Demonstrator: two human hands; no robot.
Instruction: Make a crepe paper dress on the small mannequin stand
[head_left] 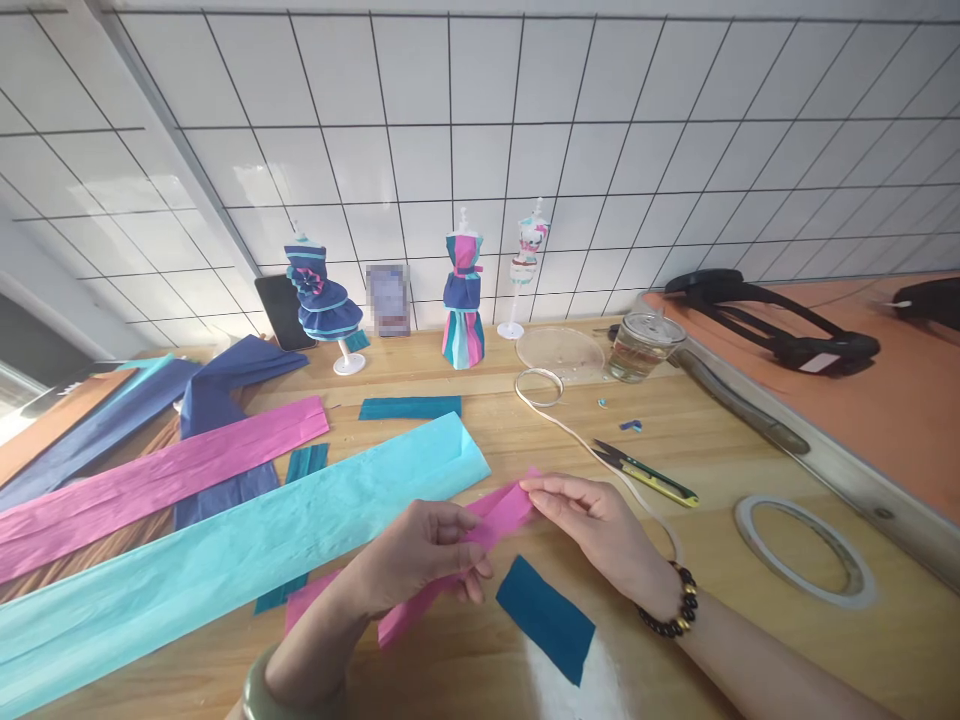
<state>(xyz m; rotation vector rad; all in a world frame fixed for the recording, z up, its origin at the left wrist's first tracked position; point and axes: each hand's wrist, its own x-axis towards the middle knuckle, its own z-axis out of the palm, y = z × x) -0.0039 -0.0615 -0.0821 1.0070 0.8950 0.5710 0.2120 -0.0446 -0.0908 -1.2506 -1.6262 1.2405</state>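
Note:
A strip of pink crepe paper [499, 517] is stretched between my two hands above the table. My left hand [429, 550] pinches it near the middle, and part of the strip hangs down below that hand. At the strip's far end, the fingertips of my right hand [589, 515] are closed on it. Just below lies a dark teal paper rectangle [546, 618], flat on the wood. A long light-blue paper strip [300, 540] runs under and to the left of my left hand. Yellow-handled thread snips [649, 473] rest beyond my right hand.
Small dressed mannequins [463, 300] stand along the tiled wall, beside a dark phone [281, 312]. A glass of water [643, 348], a roll of white tape [804, 550] and a thin cream cord [581, 440] are on the right. More paper strips [165, 455] lie at left.

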